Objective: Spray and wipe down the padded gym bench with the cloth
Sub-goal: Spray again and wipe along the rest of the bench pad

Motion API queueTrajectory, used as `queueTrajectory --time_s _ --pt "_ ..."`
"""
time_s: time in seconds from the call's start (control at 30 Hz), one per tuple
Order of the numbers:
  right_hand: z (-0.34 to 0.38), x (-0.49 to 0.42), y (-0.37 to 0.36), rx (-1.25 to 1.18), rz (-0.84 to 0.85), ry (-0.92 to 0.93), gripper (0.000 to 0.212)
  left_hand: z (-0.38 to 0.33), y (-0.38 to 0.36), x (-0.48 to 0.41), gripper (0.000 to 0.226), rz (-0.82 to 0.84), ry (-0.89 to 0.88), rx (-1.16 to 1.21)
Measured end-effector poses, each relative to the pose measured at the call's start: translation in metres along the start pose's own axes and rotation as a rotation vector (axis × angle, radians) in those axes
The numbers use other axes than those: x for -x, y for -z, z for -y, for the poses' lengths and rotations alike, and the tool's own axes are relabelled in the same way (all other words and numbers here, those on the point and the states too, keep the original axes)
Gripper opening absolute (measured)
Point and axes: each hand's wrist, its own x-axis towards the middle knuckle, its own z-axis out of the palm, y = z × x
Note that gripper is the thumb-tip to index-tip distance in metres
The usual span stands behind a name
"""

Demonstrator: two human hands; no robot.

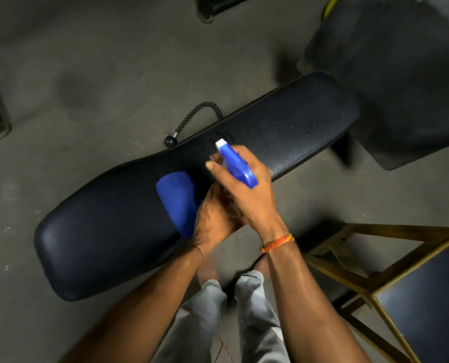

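A long black padded gym bench (108,231) runs diagonally from lower left to upper right. Its right half glistens with fine droplets. My right hand (247,189) grips a blue spray bottle head with a white nozzle (235,161), held above the bench's middle and aimed toward the far right end. My left hand (212,218) sits just under the right one and holds a folded blue cloth (178,203) against the bench's near edge. The bottle's body is hidden behind my hands.
A black rope handle with a ball end (192,119) lies on the grey floor behind the bench. A wooden-framed stool (391,279) stands at the right. Another dark padded seat (401,74) is at the upper right. My legs are below.
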Motion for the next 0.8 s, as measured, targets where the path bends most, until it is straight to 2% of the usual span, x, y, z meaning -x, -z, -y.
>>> queueTrajectory --time_s 0.1,0.2,0.27,0.37,0.47,0.57,0.7,0.8 --pt "-0.001 -0.003 -0.002 0.12 0.098 0.113 0.04 0.02 0.022 0.0 0.057 -0.045 0.164 0.2" --pt "-0.014 -0.003 -0.002 0.069 0.131 0.148 0.044 0.049 0.044 -0.002 0.072 -0.174 0.313 0.392" --pt "-0.027 -0.001 -0.004 0.023 0.11 0.109 0.036 0.071 0.059 -0.007 0.078 -0.259 0.337 0.402" --pt "-0.045 0.002 -0.01 0.017 0.066 0.036 0.026 0.1 0.079 -0.005 0.075 -0.337 0.349 0.423" --pt "-0.069 0.002 -0.021 0.064 0.028 -0.049 0.029 0.124 0.093 0.008 0.07 -0.386 0.371 0.399" --pt "-0.09 0.002 -0.034 0.134 0.04 -0.098 0.035 0.148 0.096 0.025 0.075 -0.421 0.418 0.342" --pt "-0.107 0.004 -0.051 0.203 0.103 -0.15 0.033 0.167 0.093 0.046 0.081 -0.389 0.456 0.298" --pt "-0.119 0.007 -0.063 0.258 0.16 -0.185 0.034 0.175 0.085 0.058 0.093 -0.353 0.496 0.366"
